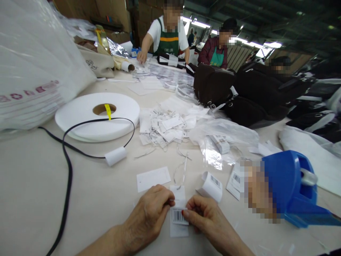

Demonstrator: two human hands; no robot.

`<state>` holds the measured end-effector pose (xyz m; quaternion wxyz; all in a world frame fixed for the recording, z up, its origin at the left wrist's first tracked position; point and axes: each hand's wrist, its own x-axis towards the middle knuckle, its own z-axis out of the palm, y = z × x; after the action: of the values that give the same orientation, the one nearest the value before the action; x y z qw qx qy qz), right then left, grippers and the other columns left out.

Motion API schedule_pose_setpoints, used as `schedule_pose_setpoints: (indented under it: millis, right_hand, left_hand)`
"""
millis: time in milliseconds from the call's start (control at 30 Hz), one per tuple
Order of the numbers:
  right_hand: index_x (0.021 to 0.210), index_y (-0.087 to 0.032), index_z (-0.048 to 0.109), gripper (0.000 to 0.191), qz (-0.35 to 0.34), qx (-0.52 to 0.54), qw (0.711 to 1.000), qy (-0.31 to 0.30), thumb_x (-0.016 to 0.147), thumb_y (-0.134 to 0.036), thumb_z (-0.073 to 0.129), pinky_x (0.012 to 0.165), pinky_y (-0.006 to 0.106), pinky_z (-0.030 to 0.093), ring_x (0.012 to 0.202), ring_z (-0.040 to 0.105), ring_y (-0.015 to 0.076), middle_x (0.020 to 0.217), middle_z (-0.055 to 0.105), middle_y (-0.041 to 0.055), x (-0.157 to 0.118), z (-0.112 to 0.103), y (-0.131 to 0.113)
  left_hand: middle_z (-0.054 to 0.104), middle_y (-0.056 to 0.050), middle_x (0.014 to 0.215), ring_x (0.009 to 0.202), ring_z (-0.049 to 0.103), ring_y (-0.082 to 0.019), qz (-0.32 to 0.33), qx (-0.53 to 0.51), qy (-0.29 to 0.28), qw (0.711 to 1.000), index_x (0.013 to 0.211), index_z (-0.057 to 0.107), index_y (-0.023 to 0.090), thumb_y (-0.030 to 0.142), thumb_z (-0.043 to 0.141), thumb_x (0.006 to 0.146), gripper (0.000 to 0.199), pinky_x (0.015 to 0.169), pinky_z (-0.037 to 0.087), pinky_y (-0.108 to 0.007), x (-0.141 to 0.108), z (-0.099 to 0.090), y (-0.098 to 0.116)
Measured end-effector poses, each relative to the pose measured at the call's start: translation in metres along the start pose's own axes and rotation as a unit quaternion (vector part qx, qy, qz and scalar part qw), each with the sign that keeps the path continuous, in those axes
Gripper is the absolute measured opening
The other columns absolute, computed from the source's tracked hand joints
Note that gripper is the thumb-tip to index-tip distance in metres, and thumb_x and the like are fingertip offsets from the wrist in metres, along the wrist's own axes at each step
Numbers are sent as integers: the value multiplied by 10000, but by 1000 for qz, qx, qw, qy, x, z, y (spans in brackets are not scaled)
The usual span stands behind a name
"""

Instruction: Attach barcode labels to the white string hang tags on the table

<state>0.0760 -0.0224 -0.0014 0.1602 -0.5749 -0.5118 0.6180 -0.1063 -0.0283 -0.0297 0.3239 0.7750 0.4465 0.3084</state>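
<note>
Both my hands meet at the near edge of the table over a small white paper tag (179,229). My left hand (151,213) pinches the tag's upper left edge. My right hand (206,218) presses a barcode sticker (178,216) onto the tag with thumb and fingers. A thin white string (181,170) trails away from the tag's top. Just beyond lie a blank white card (153,179) and a curled strip of barcode labels (212,185).
A blue tape dispenser (293,192) stands at the right. A large white tape roll (97,115), a black cable (66,167), a heap of tags (165,126) and clear plastic bags (221,138) lie farther out. Dark bags (239,96) and two seated people are at the far side.
</note>
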Motion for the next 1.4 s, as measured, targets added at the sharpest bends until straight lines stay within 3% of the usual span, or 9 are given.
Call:
schedule_pose_setpoints:
  millis: [1133,1400]
  right_hand:
    - [597,-180,477,172,-5,-71,997,31,727,-276,536,419,201,302,451,394,85,511,422,-51,6,3,4]
    - [573,-185,486,189,-26,-114,992,56,734,-273,534,442,212,299,477,411,99,510,436,-45,4,4,3]
  left_hand:
    - [578,-27,787,749,537,-169,0,6,7,1000,848,474,196,18,407,774,204,680,465,-294,-3,4,-1]
    - [565,-38,808,771,523,-195,9,33,6,999,871,465,190,44,474,769,179,693,471,-341,-4,4,4]
